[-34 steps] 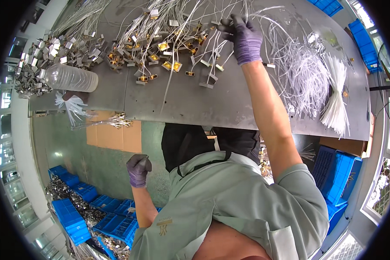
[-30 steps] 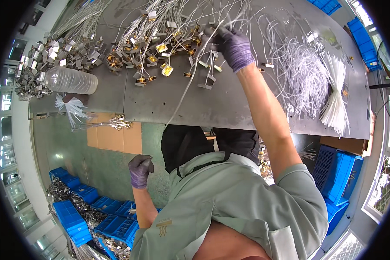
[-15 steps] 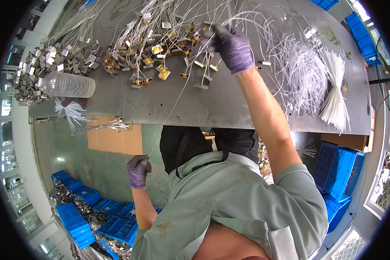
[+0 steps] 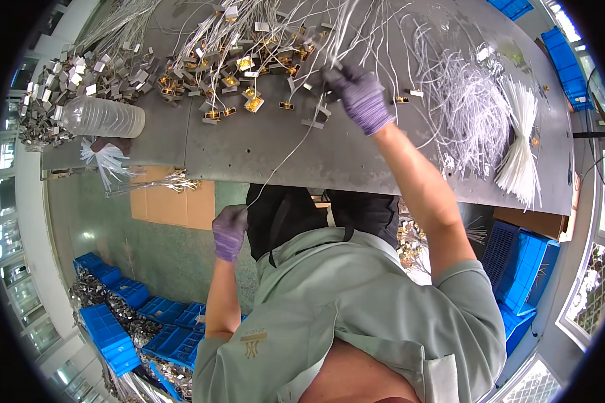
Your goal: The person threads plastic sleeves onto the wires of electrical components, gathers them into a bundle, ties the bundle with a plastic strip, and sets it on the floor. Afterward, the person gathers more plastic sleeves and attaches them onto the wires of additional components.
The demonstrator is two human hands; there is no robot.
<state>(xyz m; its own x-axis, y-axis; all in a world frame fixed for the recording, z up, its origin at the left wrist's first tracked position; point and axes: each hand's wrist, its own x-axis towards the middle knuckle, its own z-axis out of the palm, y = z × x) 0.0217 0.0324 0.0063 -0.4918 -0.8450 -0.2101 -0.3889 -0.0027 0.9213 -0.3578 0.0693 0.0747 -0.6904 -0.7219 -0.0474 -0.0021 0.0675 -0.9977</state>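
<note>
In a purple-grey glove, my left hand [image 4: 230,232] is closed in front of the table, pinching the near end of a thin pale wire [image 4: 281,163]. The wire slants up from there across the table edge to my right hand [image 4: 361,97]. That hand, gloved the same way, is closed on the wire's upper part above the table. Close by lie small grey metal blocks on wires, a few with green or white bits. To its left spreads a pile of wired blocks with gold-coloured faces [image 4: 252,103]. Pale strands [image 4: 343,30] pass blurred just beyond the right hand.
A clear plastic bottle [image 4: 104,117] lies on its side by a heap of grey blocks [image 4: 74,80]. On the right are tangled white strands [image 4: 470,114] and a tied white bundle [image 4: 519,141]. Blue crates [image 4: 111,336] stand on the floor.
My left hand has risen and shifted slightly right, nearer the table edge, with the wire end. The right hand has come down a little toward me.
</note>
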